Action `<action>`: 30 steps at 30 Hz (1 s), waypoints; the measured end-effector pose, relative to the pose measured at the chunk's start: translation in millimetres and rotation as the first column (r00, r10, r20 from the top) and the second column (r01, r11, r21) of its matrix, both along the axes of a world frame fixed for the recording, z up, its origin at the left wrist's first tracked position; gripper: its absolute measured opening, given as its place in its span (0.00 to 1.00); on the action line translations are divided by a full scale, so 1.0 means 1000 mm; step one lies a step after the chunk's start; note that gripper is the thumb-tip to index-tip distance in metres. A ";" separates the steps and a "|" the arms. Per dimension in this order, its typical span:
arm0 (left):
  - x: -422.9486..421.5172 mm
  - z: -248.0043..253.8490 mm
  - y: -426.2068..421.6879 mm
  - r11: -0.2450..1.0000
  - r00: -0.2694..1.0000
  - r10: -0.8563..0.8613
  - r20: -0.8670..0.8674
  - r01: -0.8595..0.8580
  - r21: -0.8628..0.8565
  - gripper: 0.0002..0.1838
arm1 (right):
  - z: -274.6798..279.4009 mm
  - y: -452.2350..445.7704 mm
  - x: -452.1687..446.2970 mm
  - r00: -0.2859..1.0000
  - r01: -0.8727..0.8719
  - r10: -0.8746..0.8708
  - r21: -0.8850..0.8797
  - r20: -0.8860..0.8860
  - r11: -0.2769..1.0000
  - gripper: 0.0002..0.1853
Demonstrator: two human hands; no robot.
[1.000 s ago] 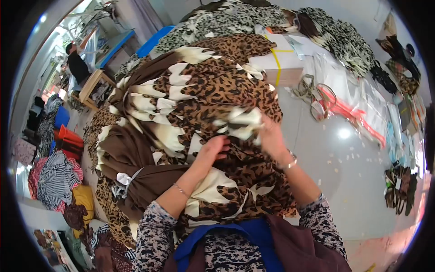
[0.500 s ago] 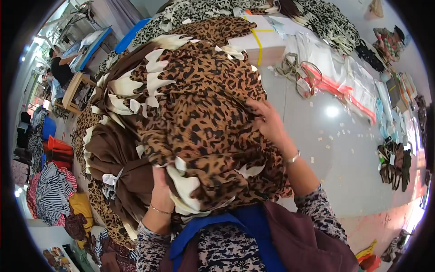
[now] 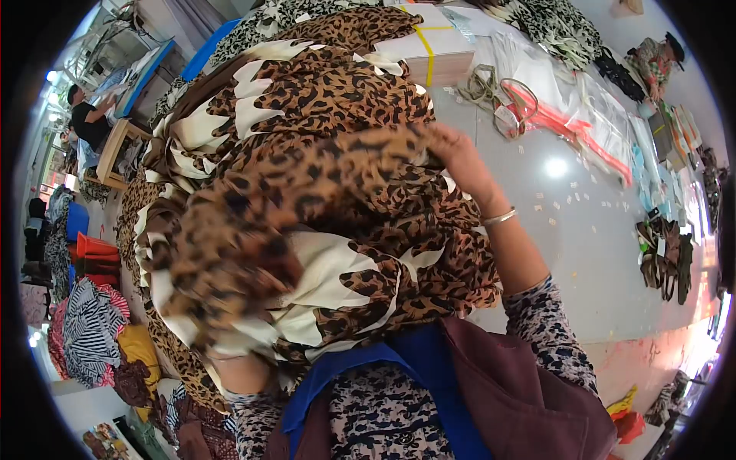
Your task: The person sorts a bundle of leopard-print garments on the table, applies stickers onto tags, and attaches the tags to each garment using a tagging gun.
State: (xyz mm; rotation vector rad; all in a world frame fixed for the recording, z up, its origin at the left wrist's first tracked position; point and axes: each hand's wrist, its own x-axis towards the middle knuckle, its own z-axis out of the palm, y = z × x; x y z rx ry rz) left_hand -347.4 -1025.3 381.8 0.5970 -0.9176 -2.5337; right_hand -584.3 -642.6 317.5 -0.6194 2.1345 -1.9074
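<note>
Leopard-print cloth (image 3: 253, 203) is arching across the middle of my view, running from about 1 o'clock down to 8 o'clock, and it is rising over a loose pile (image 3: 345, 84) of similar print broken by cream areas. I am seeing the right hand (image 3: 460, 157) near 1 o'clock with its grip closed on the cloth's upper end, fingers bent down and little gap showing. Toward 7 o'clock the cloth is hiding the left hand, only the left wrist (image 3: 244, 373) showing below the blur, so I am not able to tell how far open that grip is or what it is holding. As for progress, I am judging this piece to be midway through handling: it is already being held up off the fabric beneath, but its lower end is blurring and bunching, and it is not yet lying flat or settled. Under it, a broad cream patch (image 3: 333, 264) is lying exposed just below centre, and the pile is spreading loose toward 11 o'clock, so I am reading most of that fabric as unsorted. A yellow-strapped stack (image 3: 448, 65) is standing beside the pile at 1 o'clock, and plastic bags (image 3: 529, 57) are lying past it, nearer 2 o'clock.
</note>
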 end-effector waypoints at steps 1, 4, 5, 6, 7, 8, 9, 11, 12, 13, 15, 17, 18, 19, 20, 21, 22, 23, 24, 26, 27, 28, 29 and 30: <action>-0.006 0.009 -0.015 0.999 0.999 0.033 -0.010 -0.033 0.017 0.15 | 0.028 -0.005 0.000 0.997 -0.015 0.020 -0.075 0.072 0.997 0.12; -0.020 0.020 -0.062 0.991 0.990 0.137 0.012 -0.137 -0.004 0.15 | 0.091 -0.025 0.003 0.993 -0.118 0.118 0.031 -0.026 0.993 0.14; -0.018 0.019 -0.075 0.981 0.982 0.185 0.025 -0.184 -0.055 0.16 | 0.101 -0.034 0.004 0.980 -0.152 0.165 0.127 -0.106 0.980 0.14; -0.016 0.018 -0.088 0.968 0.972 0.233 0.039 -0.228 -0.107 0.18 | 0.105 -0.044 0.004 0.967 -0.193 0.211 0.130 -0.143 0.973 0.15; -0.020 0.017 -0.080 0.808 0.872 0.487 -0.044 -0.470 -0.356 0.24 | 0.108 -0.055 0.004 0.950 -0.235 0.257 0.136 -0.177 0.962 0.15; -0.026 0.027 -0.049 0.622 0.772 0.594 -0.226 -0.618 -0.480 0.26 | 0.109 -0.064 0.004 0.928 -0.281 0.307 0.147 -0.210 0.948 0.15; -0.034 0.048 -0.005 0.549 0.778 0.533 -0.331 -0.616 -0.565 0.26 | 0.107 -0.073 0.005 0.931 -0.294 0.321 0.165 -0.173 0.942 0.16; -0.039 0.056 0.040 0.268 0.926 0.292 -0.241 -0.321 -0.908 0.26 | 0.116 -0.087 0.019 0.922 -0.356 0.377 0.190 -0.088 0.915 0.16; -0.040 0.059 0.068 0.257 0.977 0.120 -0.174 -0.200 -0.946 0.28 | 0.118 -0.093 0.023 0.914 -0.389 0.404 0.202 -0.042 0.899 0.17; -0.042 0.062 0.082 -0.099 0.996 0.023 -0.085 -0.082 -0.992 0.33 | 0.111 -0.098 0.023 0.899 -0.420 0.437 0.209 -0.040 0.883 0.16; -0.057 0.051 0.101 -0.372 0.995 -0.070 -0.068 -0.089 -0.924 0.41 | 0.114 -0.107 0.033 0.888 -0.459 0.456 0.192 0.061 0.868 0.13; -0.069 0.033 0.113 -0.466 0.994 -0.030 -0.104 -0.106 -0.879 0.38 | 0.114 -0.112 0.040 0.881 -0.470 0.470 0.196 0.047 0.861 0.11; -0.073 0.025 0.114 -0.463 0.989 -0.031 -0.145 -0.143 -0.875 0.35 | 0.115 -0.113 0.042 0.880 -0.471 0.474 0.197 0.038 0.860 0.11; -0.074 0.018 0.113 -0.433 0.987 -0.035 -0.155 -0.154 -0.888 0.33 | 0.116 -0.113 0.043 0.882 -0.466 0.470 0.198 0.030 0.862 0.12; -0.075 0.013 0.111 -0.402 0.985 -0.043 -0.165 -0.168 -0.900 0.32 | 0.118 -0.111 0.044 0.886 -0.457 0.463 0.199 0.022 0.867 0.12; -0.076 0.009 0.110 -0.372 0.983 -0.054 -0.176 -0.183 -0.910 0.31 | 0.120 -0.109 0.044 0.890 -0.453 0.451 0.220 0.060 0.864 0.12; -0.076 0.008 0.110 -0.309 0.984 -0.078 -0.162 -0.178 -0.934 0.31 | 0.120 -0.108 0.044 0.887 -0.459 0.457 0.216 0.059 0.862 0.12; -0.075 0.006 0.109 -0.246 0.984 -0.101 -0.149 -0.169 -0.954 0.31 | 0.119 -0.107 0.044 0.883 -0.467 0.466 0.211 0.059 0.859 0.12; -0.074 0.006 0.108 -0.182 0.983 -0.121 -0.137 -0.158 -0.970 0.31 | 0.119 -0.107 0.044 0.877 -0.478 0.477 0.206 0.058 0.854 0.12; -0.070 0.010 0.109 -0.004 0.993 -0.112 -0.026 -0.026 -1.000 0.24 | 0.117 -0.107 0.044 0.873 -0.483 0.484 0.225 0.057 0.846 0.11; -0.068 0.010 0.108 0.146 0.992 -0.126 0.029 0.047 -0.988 0.23 | 0.115 -0.108 0.044 0.871 -0.487 0.489 0.233 0.055 0.842 0.10; -0.066 0.011 0.107 0.291 0.986 -0.147 0.080 0.121 -0.949 0.21 | 0.113 -0.109 0.045 0.870 -0.489 0.491 0.206 0.046 0.848 0.10; -0.064 0.015 0.107 0.379 0.981 -0.145 0.126 0.173 -0.909 0.19 | 0.111 -0.110 0.047 0.870 -0.490 0.492 0.179 0.035 0.853 0.10; -0.064 0.013 0.106 0.436 0.985 -0.151 0.078 0.137 -0.890 0.19 | 0.109 -0.110 0.048 0.870 -0.490 0.492 0.150 0.025 0.859 0.10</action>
